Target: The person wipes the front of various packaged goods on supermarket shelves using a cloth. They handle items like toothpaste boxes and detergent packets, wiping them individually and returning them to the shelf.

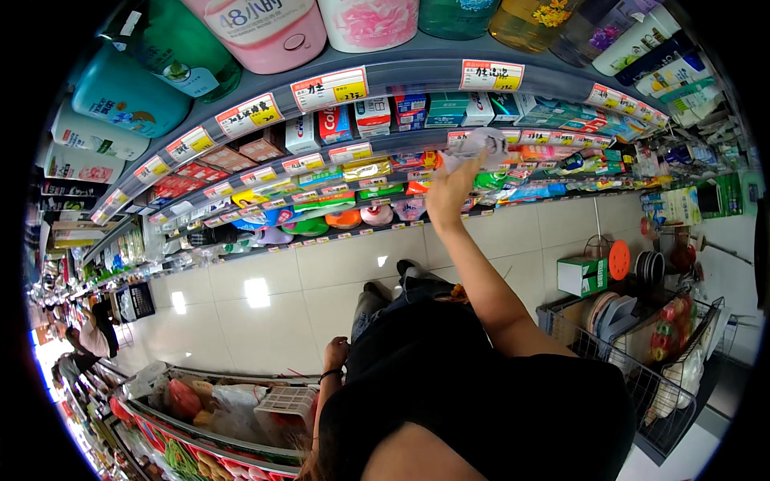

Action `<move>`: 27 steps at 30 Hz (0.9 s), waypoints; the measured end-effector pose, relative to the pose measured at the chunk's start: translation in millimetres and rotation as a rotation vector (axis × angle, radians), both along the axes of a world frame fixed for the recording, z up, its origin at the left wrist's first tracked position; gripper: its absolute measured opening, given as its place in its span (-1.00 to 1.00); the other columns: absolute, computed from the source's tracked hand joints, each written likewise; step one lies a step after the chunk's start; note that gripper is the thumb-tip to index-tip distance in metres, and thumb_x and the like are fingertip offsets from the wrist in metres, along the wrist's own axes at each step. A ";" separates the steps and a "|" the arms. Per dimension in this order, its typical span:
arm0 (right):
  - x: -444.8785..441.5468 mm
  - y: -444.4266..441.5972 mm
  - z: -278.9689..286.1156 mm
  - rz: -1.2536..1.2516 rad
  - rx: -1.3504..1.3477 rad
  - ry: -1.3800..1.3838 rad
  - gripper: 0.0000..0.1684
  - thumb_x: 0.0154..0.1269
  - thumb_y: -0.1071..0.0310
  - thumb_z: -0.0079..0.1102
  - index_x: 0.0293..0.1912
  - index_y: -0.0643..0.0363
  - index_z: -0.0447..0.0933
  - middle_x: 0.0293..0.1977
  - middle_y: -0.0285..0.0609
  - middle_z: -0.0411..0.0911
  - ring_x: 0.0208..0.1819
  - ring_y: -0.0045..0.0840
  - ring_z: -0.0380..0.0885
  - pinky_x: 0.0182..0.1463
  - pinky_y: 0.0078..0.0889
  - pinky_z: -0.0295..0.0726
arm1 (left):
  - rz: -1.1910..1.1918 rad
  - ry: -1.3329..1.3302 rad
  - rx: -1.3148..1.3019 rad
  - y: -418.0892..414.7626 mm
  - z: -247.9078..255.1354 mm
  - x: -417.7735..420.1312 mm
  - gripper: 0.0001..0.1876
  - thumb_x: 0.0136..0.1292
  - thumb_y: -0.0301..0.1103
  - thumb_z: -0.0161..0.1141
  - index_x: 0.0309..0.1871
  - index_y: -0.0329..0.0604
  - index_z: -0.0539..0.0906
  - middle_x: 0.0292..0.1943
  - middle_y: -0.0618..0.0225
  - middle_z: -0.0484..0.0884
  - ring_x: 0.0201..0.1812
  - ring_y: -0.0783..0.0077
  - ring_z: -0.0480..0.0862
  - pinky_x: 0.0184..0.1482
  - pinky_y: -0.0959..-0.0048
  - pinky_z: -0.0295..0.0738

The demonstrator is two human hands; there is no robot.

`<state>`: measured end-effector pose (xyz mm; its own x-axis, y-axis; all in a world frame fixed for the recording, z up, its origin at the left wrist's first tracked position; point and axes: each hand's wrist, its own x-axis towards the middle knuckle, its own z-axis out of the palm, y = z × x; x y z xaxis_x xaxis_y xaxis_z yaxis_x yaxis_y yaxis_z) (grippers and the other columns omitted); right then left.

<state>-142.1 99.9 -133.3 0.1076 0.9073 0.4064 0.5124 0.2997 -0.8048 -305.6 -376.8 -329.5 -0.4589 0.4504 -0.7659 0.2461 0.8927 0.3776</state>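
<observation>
My right hand reaches forward to the store shelves, holding a crumpled light grey cloth against or just in front of a shelf edge with price tags. Toothpaste boxes stand on the shelf behind and above the cloth. Lower down are brightly coloured packages. Above, large pump-type bottles, one of them a pink bottle, line the top shelf. My left hand hangs low beside my body, a dark band on its wrist. Its fingers look curled, but whether they hold anything cannot be told.
Wire baskets with plates and bagged goods stand at the right, near a green and white box. Behind me on the left runs a display bin with a white plastic basket. Other people are at the far left, near a dark crate.
</observation>
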 end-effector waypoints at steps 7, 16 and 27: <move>-72.5 -36.0 20.0 0.060 -0.074 -0.040 -0.19 0.22 0.66 -0.05 0.38 0.81 -0.10 0.51 0.54 -0.32 0.60 0.17 -0.39 0.65 -0.02 -0.27 | -0.276 0.019 0.152 -5.4 -0.5 -49.7 -0.64 0.34 -0.15 0.12 0.04 -0.16 0.73 -0.13 -0.02 0.76 -0.05 -0.04 0.74 0.04 0.13 0.61; -104.7 -97.1 38.6 0.465 -0.259 0.403 -0.41 0.52 0.35 -0.08 0.42 0.40 0.16 0.30 0.24 0.38 0.31 -0.09 0.43 0.37 -0.15 0.36 | -0.644 -0.116 0.115 -99.6 -54.6 -163.2 -0.74 0.28 -0.33 0.19 -0.10 -0.31 0.72 -0.23 0.10 0.78 -0.16 0.26 0.79 0.00 0.24 0.68; 28.1 -221.4 19.2 0.407 -1.355 1.179 -0.59 0.40 0.15 0.32 0.11 0.16 0.57 -0.05 -0.34 0.67 -0.03 -0.61 0.62 0.06 -0.45 0.56 | 0.165 -0.890 0.059 91.4 59.1 -74.8 -0.33 0.53 0.10 -0.07 0.43 -0.31 0.33 0.27 -0.12 0.54 0.30 0.02 0.56 0.32 0.12 0.47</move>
